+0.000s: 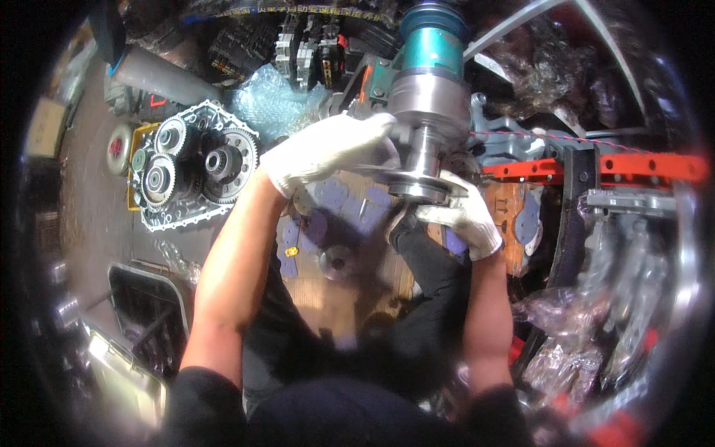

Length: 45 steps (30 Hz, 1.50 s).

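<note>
A teal cylinder [432, 51] carries a bright steel drum [430, 95], and from it a stepped metal shaft [424, 145] points toward me. The shaft ends in a round metal flange [418, 188]. My right hand [465, 212], in a white glove, grips the flange's right edge, thumb on the near side and fingers behind. My left hand [331, 149], also gloved in white, is curled at the left of the shaft, just below the drum. Its fingertips are partly hidden, so what they close on is unclear.
An open gearbox housing [197, 164] with several gears stands at the left, beside bubble wrap [279, 97]. Below my hands, purple-grey pieces and a round metal disc [337, 262] lie on cardboard. An orange-red rail [596, 170] and plastic-wrapped parts [570, 365] fill the right.
</note>
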Tool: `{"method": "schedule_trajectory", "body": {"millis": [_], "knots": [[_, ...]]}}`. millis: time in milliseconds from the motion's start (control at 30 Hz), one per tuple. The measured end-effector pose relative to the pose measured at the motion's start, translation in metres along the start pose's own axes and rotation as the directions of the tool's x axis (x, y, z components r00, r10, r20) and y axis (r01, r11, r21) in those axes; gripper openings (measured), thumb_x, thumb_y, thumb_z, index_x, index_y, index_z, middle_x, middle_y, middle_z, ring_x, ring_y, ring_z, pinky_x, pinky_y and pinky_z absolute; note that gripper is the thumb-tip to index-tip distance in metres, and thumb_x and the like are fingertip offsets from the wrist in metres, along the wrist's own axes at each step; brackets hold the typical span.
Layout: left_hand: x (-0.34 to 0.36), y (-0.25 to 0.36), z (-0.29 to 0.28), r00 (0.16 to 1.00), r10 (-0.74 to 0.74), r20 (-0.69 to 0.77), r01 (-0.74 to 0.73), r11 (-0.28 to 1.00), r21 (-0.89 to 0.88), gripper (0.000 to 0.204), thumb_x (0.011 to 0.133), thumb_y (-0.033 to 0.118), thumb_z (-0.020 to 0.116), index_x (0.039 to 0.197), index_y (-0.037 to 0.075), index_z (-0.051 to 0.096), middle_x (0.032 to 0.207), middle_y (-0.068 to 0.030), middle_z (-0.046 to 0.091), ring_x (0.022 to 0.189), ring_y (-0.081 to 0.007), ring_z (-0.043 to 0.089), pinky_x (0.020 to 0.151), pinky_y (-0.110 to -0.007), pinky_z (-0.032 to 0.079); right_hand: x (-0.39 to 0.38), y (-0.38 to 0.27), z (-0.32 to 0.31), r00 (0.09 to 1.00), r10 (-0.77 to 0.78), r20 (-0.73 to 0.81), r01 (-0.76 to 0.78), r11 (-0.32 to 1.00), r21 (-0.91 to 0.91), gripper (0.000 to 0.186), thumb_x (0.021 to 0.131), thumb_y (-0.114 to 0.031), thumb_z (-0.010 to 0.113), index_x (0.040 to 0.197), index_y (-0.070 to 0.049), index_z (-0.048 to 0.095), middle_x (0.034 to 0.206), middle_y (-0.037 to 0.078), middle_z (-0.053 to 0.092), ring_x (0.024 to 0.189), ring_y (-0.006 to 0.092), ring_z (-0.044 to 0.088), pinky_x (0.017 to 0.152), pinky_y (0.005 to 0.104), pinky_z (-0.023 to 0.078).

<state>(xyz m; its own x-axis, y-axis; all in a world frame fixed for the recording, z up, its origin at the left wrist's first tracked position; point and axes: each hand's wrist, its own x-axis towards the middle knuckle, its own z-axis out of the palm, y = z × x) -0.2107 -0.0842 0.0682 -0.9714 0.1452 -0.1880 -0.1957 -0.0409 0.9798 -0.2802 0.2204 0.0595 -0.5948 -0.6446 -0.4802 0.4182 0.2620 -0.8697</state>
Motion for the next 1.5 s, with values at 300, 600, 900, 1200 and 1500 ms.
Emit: {"method": "schedule_trajectory", "body": {"millis": [300, 600, 900, 1200, 1500], "knots": [[-0.005, 0.002, -0.017, 0.939, 0.27, 0.212, -0.27, 0.962, -0.029, 0.062, 0.105, 0.056, 0.057, 0.127, 0.001, 0.075, 0.122, -0.0132, 0.077, 0.116, -0.0243, 0.072, 0.109, -0.04, 0.052, -0.003, 0.005, -0.003, 0.996, 0.045, -0.078, -0.035, 0.991, 0.13, 0.058, 0.083, 0.011, 0.083, 0.136, 0.005, 0.06, 0.128, 0.016, 0.07, 0.113, 0.0234, 0.072, 0.095, 0.0365, 0.062], [-0.005, -0.005, -0.011, 0.83, 0.416, 0.373, -0.369, 0.909, -0.192, 0.082, 0.101, 0.066, 0.06, 0.146, -0.002, 0.062, 0.149, -0.0165, 0.061, 0.138, -0.0303, 0.058, 0.12, -0.043, 0.043, -0.006, -0.009, -0.001, 0.999, -0.008, -0.036, 0.007, 1.0, -0.02, 0.059, 0.082, 0.008, 0.085, 0.136, 0.006, 0.059, 0.127, 0.015, 0.07, 0.118, 0.0221, 0.068, 0.099, 0.0376, 0.06], [-0.007, -0.002, 0.027, 0.943, 0.334, 0.017, -0.329, 0.918, 0.22, 0.074, 0.108, 0.063, 0.038, 0.124, 0.001, 0.074, 0.121, -0.0143, 0.071, 0.115, -0.0289, 0.068, 0.101, -0.042, 0.053, -0.008, -0.014, -0.001, 0.997, -0.071, -0.024, 0.065, 0.978, -0.2, 0.065, 0.081, 0.002, 0.089, 0.138, 0.01, 0.059, 0.129, 0.017, 0.071, 0.121, 0.0208, 0.066, 0.099, 0.0352, 0.059], [-0.022, 0.004, 0.07, 0.831, 0.53, -0.168, -0.429, 0.804, 0.412, 0.052, 0.086, 0.035, 0.087, 0.126, 0.004, 0.072, 0.113, -0.0139, 0.073, 0.106, -0.0266, 0.074, 0.093, -0.039, 0.06, 0.001, 0.0, -0.008, 0.99, -0.117, 0.081, 0.109, 0.989, 0.097, 0.062, 0.088, 0.002, 0.08, 0.143, 0.013, 0.054, 0.141, 0.021, 0.065, 0.126, 0.0247, 0.064, 0.103, 0.0375, 0.058], [-0.02, -0.001, 0.074, 0.794, 0.596, -0.117, -0.393, 0.651, 0.65, 0.075, 0.074, 0.028, 0.098, 0.135, 0.002, 0.063, 0.115, -0.0164, 0.074, 0.106, -0.028, 0.075, 0.092, -0.04, 0.061, -0.012, -0.007, -0.007, 0.956, -0.292, 0.011, 0.281, 0.91, -0.305, 0.072, 0.083, -0.004, 0.086, 0.148, 0.008, 0.055, 0.138, 0.019, 0.068, 0.123, 0.0238, 0.066, 0.101, 0.0371, 0.058]]}}
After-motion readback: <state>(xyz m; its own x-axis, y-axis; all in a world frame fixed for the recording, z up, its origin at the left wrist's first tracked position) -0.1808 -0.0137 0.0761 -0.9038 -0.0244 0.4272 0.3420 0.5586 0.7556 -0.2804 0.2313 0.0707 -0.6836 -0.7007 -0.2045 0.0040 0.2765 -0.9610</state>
